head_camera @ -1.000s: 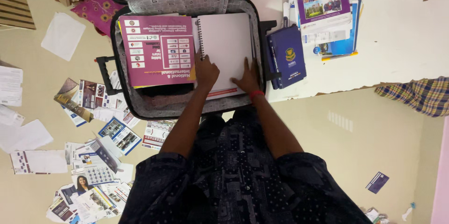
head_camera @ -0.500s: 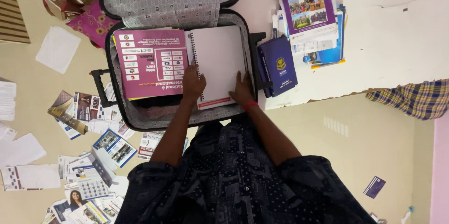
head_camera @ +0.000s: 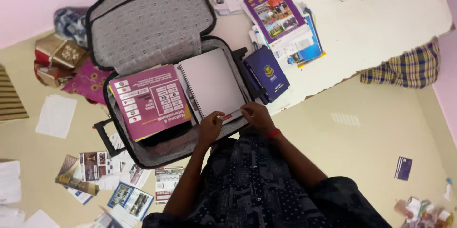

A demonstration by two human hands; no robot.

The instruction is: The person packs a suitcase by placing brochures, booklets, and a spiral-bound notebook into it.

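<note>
I see the notebook (head_camera: 212, 83) lying in the open suitcase (head_camera: 143, 28), with a booklet (head_camera: 150, 102) just left of it. My left hand (head_camera: 211, 128) and right hand (head_camera: 257, 116) rest at the notebook's near edge. A stack of books (head_camera: 281, 23) sits on the mat (head_camera: 381, 18) to the right, and leaflets (head_camera: 109, 180) lie on the floor to the left.

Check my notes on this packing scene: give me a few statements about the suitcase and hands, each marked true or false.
1. The suitcase lies open on the floor. True.
2. A white spiral notebook lies in the suitcase, right of a pink booklet. True.
3. Both hands rest on the pink booklet. False: the left hand and right hand are at the notebook's near edge.
4. The blue book is inside the suitcase. False: it lies outside, beside the suitcase's right wall.
5. Loose leaflets lie on the floor left of the person. True.
6. The right wrist is bare. False: it wears a red band.
</note>
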